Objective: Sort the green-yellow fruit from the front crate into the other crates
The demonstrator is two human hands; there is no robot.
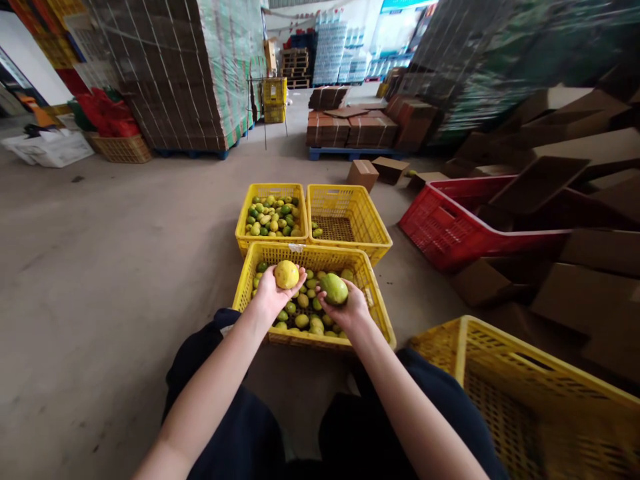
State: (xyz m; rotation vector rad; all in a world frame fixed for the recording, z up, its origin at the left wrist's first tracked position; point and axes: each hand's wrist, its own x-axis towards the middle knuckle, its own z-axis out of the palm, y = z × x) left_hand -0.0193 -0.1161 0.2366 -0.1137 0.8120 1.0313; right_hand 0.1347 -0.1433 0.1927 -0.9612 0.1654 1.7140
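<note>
The left hand cradles a yellow fruit, the right grips a green one, above a yellow crate of fruit.

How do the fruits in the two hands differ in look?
The fruit in the left hand is yellow; the one in the right hand is green. The yellow fruit looks nearly round, the green fruit more oval. Both are held over the front crate.
</note>
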